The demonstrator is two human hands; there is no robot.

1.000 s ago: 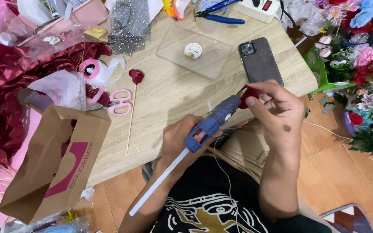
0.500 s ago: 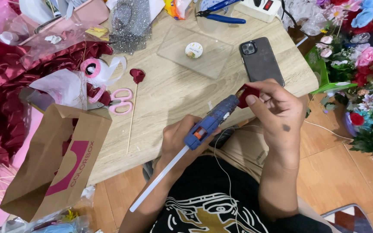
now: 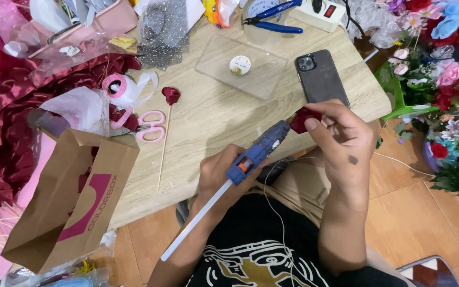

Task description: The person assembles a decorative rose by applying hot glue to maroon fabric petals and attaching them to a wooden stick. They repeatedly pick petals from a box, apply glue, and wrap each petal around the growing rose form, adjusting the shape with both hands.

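My left hand [image 3: 220, 178] grips a blue hot glue gun [image 3: 256, 151] with a long white glue stick poking out of its back toward me. The gun's nozzle touches a small dark red ribbon rose [image 3: 303, 118], which my right hand [image 3: 341, 141] pinches between thumb and fingers just above the table's near edge. On the wooden table [image 3: 208, 122] lies a finished red rosebud on a thin wooden skewer [image 3: 167, 127], left of my hands.
Pink scissors [image 3: 147, 126], pink tape rolls [image 3: 115, 86] and a heap of dark red ribbon [image 3: 6, 133] lie left. A brown paper bag [image 3: 75, 196] hangs off the near left. A black phone [image 3: 321, 77], clear sheet, blue pliers and power strip sit behind. Artificial flowers [image 3: 442, 85] stand right.
Almost nothing differs: both hands hold the same pose, the glue gun's nozzle stays against the red rose.
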